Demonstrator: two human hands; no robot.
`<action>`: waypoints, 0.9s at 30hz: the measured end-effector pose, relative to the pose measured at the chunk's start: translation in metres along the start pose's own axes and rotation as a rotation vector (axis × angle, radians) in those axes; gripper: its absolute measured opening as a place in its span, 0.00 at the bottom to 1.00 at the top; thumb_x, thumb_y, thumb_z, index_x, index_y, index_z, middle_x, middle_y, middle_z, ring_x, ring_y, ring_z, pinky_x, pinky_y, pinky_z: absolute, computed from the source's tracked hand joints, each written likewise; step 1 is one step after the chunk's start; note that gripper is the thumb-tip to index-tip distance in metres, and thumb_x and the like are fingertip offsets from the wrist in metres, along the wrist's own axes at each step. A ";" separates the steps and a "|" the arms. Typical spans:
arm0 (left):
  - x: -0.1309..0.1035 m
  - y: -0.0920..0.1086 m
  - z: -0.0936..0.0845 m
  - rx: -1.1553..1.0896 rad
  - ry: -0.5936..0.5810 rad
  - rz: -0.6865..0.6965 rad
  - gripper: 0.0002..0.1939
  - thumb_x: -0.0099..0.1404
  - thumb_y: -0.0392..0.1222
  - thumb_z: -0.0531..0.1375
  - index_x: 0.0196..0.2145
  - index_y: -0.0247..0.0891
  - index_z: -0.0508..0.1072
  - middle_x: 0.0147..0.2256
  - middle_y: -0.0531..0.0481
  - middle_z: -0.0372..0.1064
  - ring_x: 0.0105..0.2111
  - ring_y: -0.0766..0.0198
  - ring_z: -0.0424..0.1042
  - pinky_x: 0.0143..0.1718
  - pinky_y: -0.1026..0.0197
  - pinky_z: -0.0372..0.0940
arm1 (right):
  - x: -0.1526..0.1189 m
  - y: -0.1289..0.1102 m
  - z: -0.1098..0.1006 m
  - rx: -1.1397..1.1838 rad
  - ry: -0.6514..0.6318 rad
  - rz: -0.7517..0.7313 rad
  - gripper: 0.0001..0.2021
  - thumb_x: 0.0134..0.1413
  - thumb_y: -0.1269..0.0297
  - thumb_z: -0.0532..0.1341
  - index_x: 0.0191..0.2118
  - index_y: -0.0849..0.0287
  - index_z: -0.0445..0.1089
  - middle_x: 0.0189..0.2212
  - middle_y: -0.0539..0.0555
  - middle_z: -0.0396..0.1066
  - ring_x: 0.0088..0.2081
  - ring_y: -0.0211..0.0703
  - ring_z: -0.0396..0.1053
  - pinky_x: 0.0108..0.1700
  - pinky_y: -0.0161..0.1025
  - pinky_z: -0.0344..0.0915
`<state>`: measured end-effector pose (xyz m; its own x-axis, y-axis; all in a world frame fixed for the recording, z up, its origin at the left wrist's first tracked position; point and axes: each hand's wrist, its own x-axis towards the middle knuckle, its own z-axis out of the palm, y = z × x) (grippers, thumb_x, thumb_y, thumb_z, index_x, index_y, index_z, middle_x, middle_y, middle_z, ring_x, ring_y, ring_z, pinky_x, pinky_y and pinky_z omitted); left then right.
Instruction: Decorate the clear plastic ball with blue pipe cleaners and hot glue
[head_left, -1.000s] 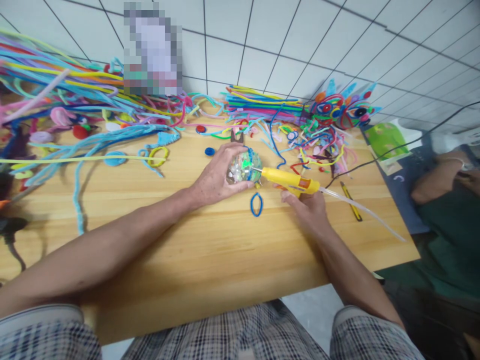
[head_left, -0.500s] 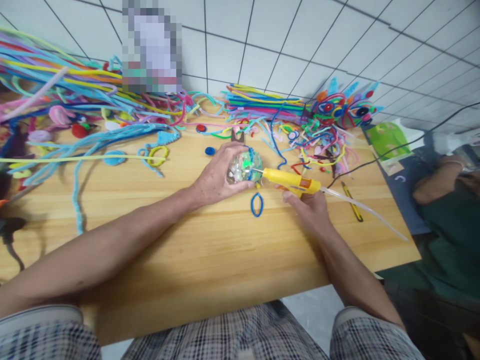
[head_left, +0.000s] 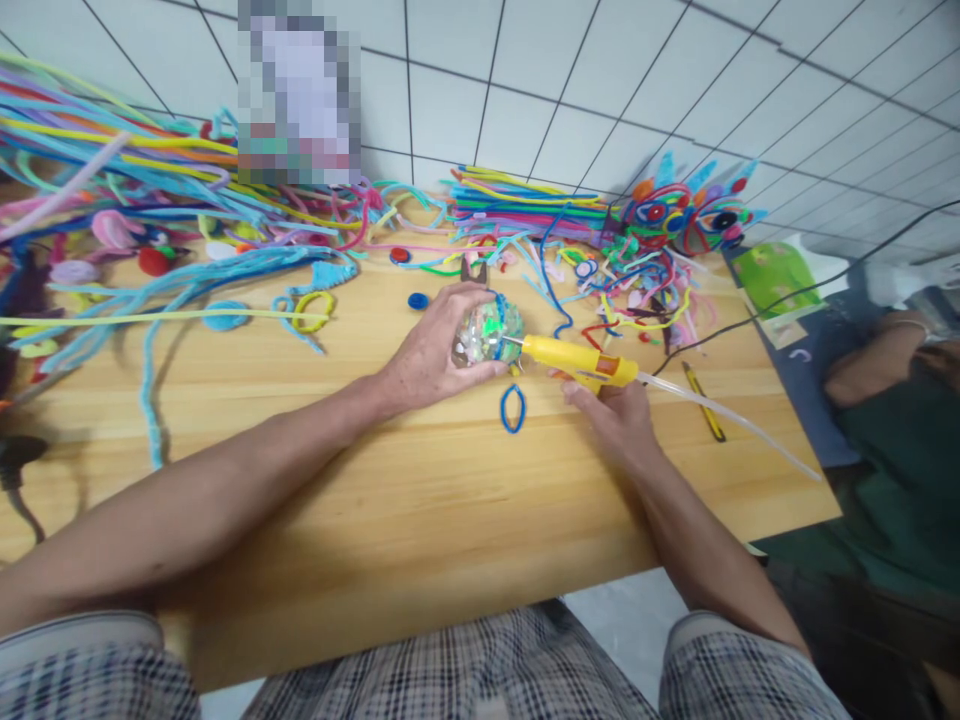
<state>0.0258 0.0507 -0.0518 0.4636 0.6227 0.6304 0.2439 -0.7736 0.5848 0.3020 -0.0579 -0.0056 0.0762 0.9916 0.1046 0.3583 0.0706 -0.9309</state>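
Observation:
A clear round ball (head_left: 487, 332) with blue and green trim is held in my left hand (head_left: 439, 350), fingers over its top and thumb below. My right hand (head_left: 619, 415) grips a yellow glue gun (head_left: 574, 358) by its handle. The gun's metal nozzle meets or nearly meets the right part of the ball; exact contact is unclear. A translucent glue stick (head_left: 727, 410) sticks out of the gun's back. Just below the ball, a blue pipe-cleaner loop (head_left: 513, 409) lies on the wooden table (head_left: 420, 540). Dark plier-like jaws (head_left: 474, 272) show behind my left hand.
Pipe cleaners (head_left: 202, 270) spread over the left, with a bundle (head_left: 525, 208) at the back. Colourful figures (head_left: 682, 218) stand back right. A yellow cutter (head_left: 703, 402) lies right, near a black cable (head_left: 787, 298). A person's arm (head_left: 870, 365) is at the far right.
Both hands keep their holds on the ball and the glue gun. The whole view has shifted very slightly; nothing else has clearly moved.

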 end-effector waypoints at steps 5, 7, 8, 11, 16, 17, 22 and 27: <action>0.000 0.000 0.000 0.004 -0.006 -0.009 0.44 0.67 0.55 0.78 0.72 0.49 0.62 0.69 0.37 0.68 0.71 0.41 0.71 0.72 0.34 0.69 | 0.000 0.002 -0.001 -0.033 -0.001 0.001 0.13 0.61 0.47 0.74 0.44 0.50 0.82 0.40 0.55 0.88 0.45 0.56 0.85 0.51 0.53 0.83; 0.000 0.000 0.000 0.003 -0.005 -0.008 0.44 0.67 0.55 0.78 0.72 0.49 0.62 0.68 0.37 0.68 0.71 0.41 0.70 0.72 0.34 0.69 | -0.001 0.002 -0.001 -0.031 0.002 -0.002 0.13 0.62 0.47 0.74 0.44 0.50 0.82 0.41 0.55 0.88 0.46 0.56 0.85 0.52 0.54 0.83; 0.000 -0.001 0.000 0.000 -0.002 -0.006 0.44 0.67 0.54 0.78 0.71 0.49 0.62 0.68 0.37 0.68 0.70 0.41 0.70 0.71 0.35 0.69 | -0.001 0.002 -0.001 -0.027 0.006 -0.003 0.13 0.61 0.48 0.74 0.44 0.50 0.82 0.41 0.55 0.88 0.46 0.56 0.85 0.53 0.54 0.83; -0.001 -0.001 0.001 -0.016 0.014 0.005 0.43 0.68 0.54 0.77 0.71 0.49 0.63 0.68 0.38 0.69 0.70 0.42 0.71 0.71 0.36 0.69 | -0.002 0.003 -0.001 -0.023 0.024 0.000 0.13 0.59 0.49 0.75 0.43 0.49 0.82 0.41 0.54 0.87 0.46 0.55 0.84 0.54 0.54 0.82; 0.000 0.000 0.000 -0.020 0.012 0.001 0.43 0.67 0.54 0.78 0.71 0.49 0.63 0.68 0.39 0.69 0.70 0.42 0.71 0.72 0.35 0.69 | -0.002 0.004 0.001 -0.033 0.034 0.012 0.13 0.57 0.51 0.76 0.45 0.49 0.83 0.43 0.53 0.88 0.45 0.54 0.84 0.52 0.53 0.83; 0.000 0.000 0.000 -0.011 0.004 -0.001 0.43 0.67 0.54 0.78 0.71 0.49 0.62 0.68 0.38 0.69 0.71 0.41 0.71 0.72 0.35 0.69 | -0.002 0.004 0.001 -0.030 0.029 0.008 0.13 0.58 0.51 0.76 0.45 0.49 0.83 0.42 0.53 0.88 0.46 0.54 0.84 0.53 0.53 0.83; 0.000 0.000 0.000 0.008 -0.004 0.000 0.44 0.67 0.55 0.78 0.72 0.49 0.62 0.68 0.38 0.69 0.70 0.41 0.71 0.71 0.35 0.70 | -0.001 0.002 0.000 -0.046 0.004 -0.009 0.13 0.61 0.48 0.74 0.44 0.49 0.84 0.40 0.54 0.88 0.47 0.56 0.85 0.54 0.54 0.83; 0.000 0.000 0.000 -0.014 0.003 -0.012 0.44 0.66 0.54 0.78 0.71 0.50 0.63 0.68 0.39 0.69 0.71 0.41 0.71 0.72 0.34 0.69 | -0.002 -0.002 -0.001 -0.042 0.007 -0.007 0.13 0.62 0.46 0.75 0.44 0.48 0.83 0.41 0.55 0.87 0.47 0.56 0.85 0.56 0.55 0.83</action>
<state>0.0260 0.0505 -0.0521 0.4581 0.6324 0.6246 0.2372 -0.7642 0.5998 0.3020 -0.0598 -0.0041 0.0800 0.9903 0.1137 0.3977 0.0729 -0.9146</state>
